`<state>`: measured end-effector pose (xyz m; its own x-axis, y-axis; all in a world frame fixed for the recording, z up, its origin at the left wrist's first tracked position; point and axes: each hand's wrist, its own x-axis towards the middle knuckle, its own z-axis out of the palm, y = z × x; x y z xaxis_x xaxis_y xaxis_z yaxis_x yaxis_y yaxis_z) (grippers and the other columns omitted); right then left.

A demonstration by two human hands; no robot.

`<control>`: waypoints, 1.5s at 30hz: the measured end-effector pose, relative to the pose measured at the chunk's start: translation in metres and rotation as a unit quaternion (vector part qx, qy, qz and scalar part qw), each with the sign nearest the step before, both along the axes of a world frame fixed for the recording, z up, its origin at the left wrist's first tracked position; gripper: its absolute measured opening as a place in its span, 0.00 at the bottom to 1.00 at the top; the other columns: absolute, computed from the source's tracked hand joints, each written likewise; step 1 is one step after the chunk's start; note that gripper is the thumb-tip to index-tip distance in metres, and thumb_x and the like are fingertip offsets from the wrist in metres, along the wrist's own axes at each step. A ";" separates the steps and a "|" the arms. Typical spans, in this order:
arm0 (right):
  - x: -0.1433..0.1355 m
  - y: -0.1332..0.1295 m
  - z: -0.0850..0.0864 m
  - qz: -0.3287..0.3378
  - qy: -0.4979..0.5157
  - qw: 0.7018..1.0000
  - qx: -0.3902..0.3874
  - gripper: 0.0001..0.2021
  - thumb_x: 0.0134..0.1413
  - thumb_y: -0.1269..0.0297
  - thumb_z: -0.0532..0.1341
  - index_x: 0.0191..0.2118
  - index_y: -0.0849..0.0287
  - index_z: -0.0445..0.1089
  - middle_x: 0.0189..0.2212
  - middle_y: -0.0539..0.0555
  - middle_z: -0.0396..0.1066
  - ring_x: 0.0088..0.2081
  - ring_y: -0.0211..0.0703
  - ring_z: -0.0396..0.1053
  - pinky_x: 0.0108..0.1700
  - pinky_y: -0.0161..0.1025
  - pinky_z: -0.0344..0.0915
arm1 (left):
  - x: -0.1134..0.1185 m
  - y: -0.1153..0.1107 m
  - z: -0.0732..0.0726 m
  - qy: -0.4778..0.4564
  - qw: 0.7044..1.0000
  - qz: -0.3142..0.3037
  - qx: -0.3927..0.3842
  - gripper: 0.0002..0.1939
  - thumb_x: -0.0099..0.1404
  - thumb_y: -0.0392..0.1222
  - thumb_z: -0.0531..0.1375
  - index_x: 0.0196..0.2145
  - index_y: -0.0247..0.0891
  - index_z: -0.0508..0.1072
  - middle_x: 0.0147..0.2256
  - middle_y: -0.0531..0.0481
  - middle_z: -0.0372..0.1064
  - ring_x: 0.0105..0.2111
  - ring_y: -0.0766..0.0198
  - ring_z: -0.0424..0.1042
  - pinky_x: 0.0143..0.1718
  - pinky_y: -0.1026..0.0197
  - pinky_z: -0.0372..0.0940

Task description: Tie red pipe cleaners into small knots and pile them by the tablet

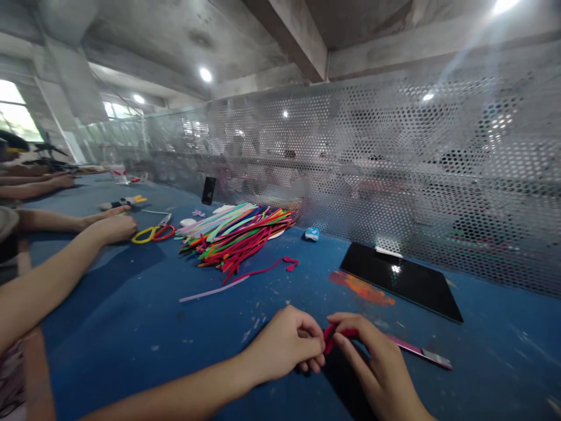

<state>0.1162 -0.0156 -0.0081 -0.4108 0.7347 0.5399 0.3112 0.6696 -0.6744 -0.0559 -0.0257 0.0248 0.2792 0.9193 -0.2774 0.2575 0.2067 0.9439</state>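
Low over the front of the blue table (144,345), a short folded piece of red pipe cleaner (328,338) sits between my two hands. My left hand (291,342) has its fingers curled in, closed on the left end of the piece. From the other side, the thumb and fingers of my right hand (372,351) pinch it. Parts of the red piece are hidden by my fingers. Just beyond my right hand lies a slim pink tool (414,348) with a silvery end. Farther forward lie a lilac pipe cleaner (214,292) and a red one (267,270) with a curled end.
A pile of multicoloured pipe cleaners (236,234) lies ahead. Scissors (153,234) with yellow and red handles rest near a co-worker's hands (116,227). A black tablet (401,280), a small blue-white packet (311,234) and a phone (209,190) stand before the perforated metal screen (372,152).
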 end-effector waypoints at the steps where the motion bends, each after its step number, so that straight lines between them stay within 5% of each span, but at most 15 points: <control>1: 0.000 0.000 0.000 0.000 0.000 1.000 -0.003 0.06 0.57 0.66 0.51 0.34 0.56 0.65 0.38 0.55 0.70 0.41 0.41 0.68 0.42 0.35 0.64 | 0.000 0.000 0.000 0.003 1.000 -0.005 -0.003 0.05 0.46 0.36 0.53 0.21 0.33 0.68 0.19 0.53 0.68 0.19 0.69 0.68 0.19 0.69 0.57; 9: -0.001 -0.003 0.001 -0.014 0.020 0.996 -0.087 0.07 0.58 0.63 0.51 0.35 0.56 0.65 0.32 0.51 0.71 0.33 0.39 0.69 0.36 0.31 0.63 | -0.001 -0.004 0.001 0.066 0.995 -0.024 0.073 0.07 0.47 0.35 0.52 0.23 0.34 0.70 0.19 0.53 0.68 0.21 0.67 0.68 0.22 0.68 0.59; 18: -0.007 -0.002 0.007 -0.013 0.083 0.975 -0.205 0.10 0.56 0.59 0.53 0.30 0.58 0.64 0.21 0.49 0.67 0.25 0.39 0.66 0.29 0.33 0.61 | 0.002 -0.001 0.000 0.034 0.999 -0.022 0.029 0.05 0.48 0.34 0.53 0.22 0.33 0.68 0.18 0.54 0.66 0.19 0.69 0.67 0.21 0.68 0.59; 24: -0.005 -0.002 0.011 -0.023 0.088 0.972 -0.216 0.08 0.53 0.59 0.56 0.30 0.58 0.66 0.21 0.50 0.69 0.24 0.39 0.67 0.27 0.32 0.62 | 0.003 -0.003 -0.001 0.048 0.996 -0.017 0.078 0.10 0.55 0.40 0.53 0.30 0.32 0.71 0.24 0.50 0.69 0.24 0.66 0.68 0.21 0.68 0.59; 30: -0.006 -0.001 0.005 -0.021 0.132 0.961 -0.243 0.09 0.51 0.58 0.59 0.29 0.59 0.67 0.18 0.49 0.68 0.21 0.37 0.66 0.23 0.31 0.62 | 0.003 -0.004 0.000 0.061 0.984 0.014 0.164 0.12 0.49 0.38 0.62 0.35 0.36 0.72 0.30 0.52 0.72 0.30 0.67 0.68 0.30 0.67 0.62; 37: -0.009 0.003 0.002 0.034 0.224 0.917 -0.329 0.09 0.50 0.58 0.60 0.29 0.59 0.65 0.18 0.48 0.69 0.20 0.37 0.67 0.23 0.33 0.64 | 0.001 -0.006 0.006 0.136 0.958 0.010 0.254 0.08 0.54 0.37 0.60 0.34 0.42 0.76 0.30 0.54 0.74 0.30 0.67 0.70 0.33 0.68 0.61; 45: -0.008 0.002 0.007 0.049 0.230 0.914 -0.329 0.09 0.49 0.61 0.61 0.27 0.60 0.64 0.20 0.50 0.71 0.22 0.35 0.68 0.27 0.32 0.65 | 0.001 -0.005 0.008 0.122 0.960 0.042 0.250 0.04 0.52 0.36 0.62 0.28 0.41 0.76 0.28 0.54 0.75 0.30 0.65 0.71 0.32 0.67 0.61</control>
<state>0.1082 -0.0133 -0.0015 -0.3326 0.9346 0.1263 -0.1474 0.0808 -0.9858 -0.0549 -0.0306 0.0324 0.1806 0.9709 0.1575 0.4853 -0.2273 0.8443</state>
